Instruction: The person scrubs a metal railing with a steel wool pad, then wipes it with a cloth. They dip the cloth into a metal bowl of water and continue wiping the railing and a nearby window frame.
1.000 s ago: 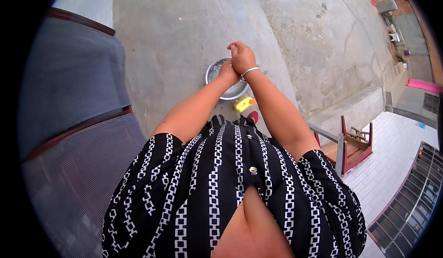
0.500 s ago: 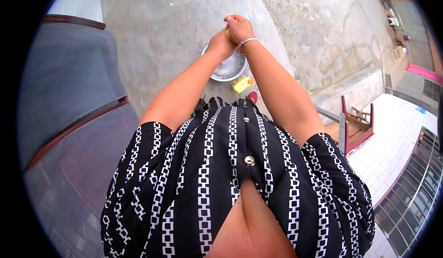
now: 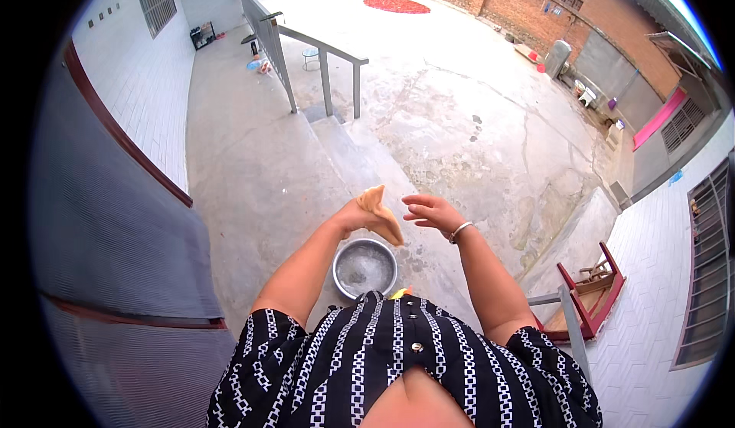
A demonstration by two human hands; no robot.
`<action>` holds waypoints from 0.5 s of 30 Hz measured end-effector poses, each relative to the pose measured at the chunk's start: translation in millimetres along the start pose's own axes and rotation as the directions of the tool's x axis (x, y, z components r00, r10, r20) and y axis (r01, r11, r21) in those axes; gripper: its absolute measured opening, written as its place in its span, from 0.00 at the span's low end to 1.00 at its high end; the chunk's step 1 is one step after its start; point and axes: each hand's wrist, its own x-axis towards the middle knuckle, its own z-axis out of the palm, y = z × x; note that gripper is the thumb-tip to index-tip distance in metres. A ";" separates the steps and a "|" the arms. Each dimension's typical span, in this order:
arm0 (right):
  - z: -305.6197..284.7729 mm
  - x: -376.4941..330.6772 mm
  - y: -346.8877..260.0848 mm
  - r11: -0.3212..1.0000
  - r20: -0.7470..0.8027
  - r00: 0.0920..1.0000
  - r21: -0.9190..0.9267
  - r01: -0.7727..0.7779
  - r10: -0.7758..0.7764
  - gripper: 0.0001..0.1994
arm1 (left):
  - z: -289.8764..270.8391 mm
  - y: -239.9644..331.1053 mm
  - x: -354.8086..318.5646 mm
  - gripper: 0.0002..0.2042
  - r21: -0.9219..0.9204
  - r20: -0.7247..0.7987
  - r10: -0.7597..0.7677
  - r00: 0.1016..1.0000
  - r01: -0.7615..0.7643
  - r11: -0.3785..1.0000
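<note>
One yellowish cloth (image 3: 377, 212) sits gripped in the left hand (image 3: 354, 217); at its three o'clock, the right hand (image 3: 433, 213) hangs open.

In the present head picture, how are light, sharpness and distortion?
Head view: light looks diffuse, no hard shadow around the basin; head view: far courtyard ground almost washed out; head view: barred window at right bends near the picture's edge; head view: left hand and right hand fairly sharp.

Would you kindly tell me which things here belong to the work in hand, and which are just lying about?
Apparently in use:
tan cloth, in the left hand
basin
yellow container, probably; mostly hidden

Lying about:
red furniture
round stool
rack by the wall
</note>
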 end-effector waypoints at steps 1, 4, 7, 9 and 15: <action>5.1 -17.8 -13.5 0.946 0.077 0.995 0.313 -0.088 0.067 0.20 | 1.0 -4.8 0.6 0.21 0.135 -0.052 0.001 0.999 0.006 0.991; -17.4 -27.3 20.6 0.520 -0.072 0.996 -0.854 -0.039 -0.044 0.20 | -4.1 25.0 -10.7 0.21 -0.037 0.191 -0.013 0.981 0.020 0.999; -22.7 -82.9 -1.5 0.832 -0.009 1.000 -0.555 0.013 -0.021 0.18 | -1.2 56.7 -39.7 0.33 -0.015 0.271 0.080 0.959 -0.079 0.997; -21.3 -120.1 -24.2 0.863 -0.014 0.995 -0.499 0.079 -0.099 0.16 | -14.8 57.4 -59.5 0.35 -0.095 0.487 0.097 0.868 -0.058 0.994; -4.2 -256.8 -151.2 0.722 0.553 0.612 -0.027 0.691 -0.565 0.11 | -105.9 101.6 -165.2 0.16 -0.033 0.645 0.043 0.763 -0.029 0.999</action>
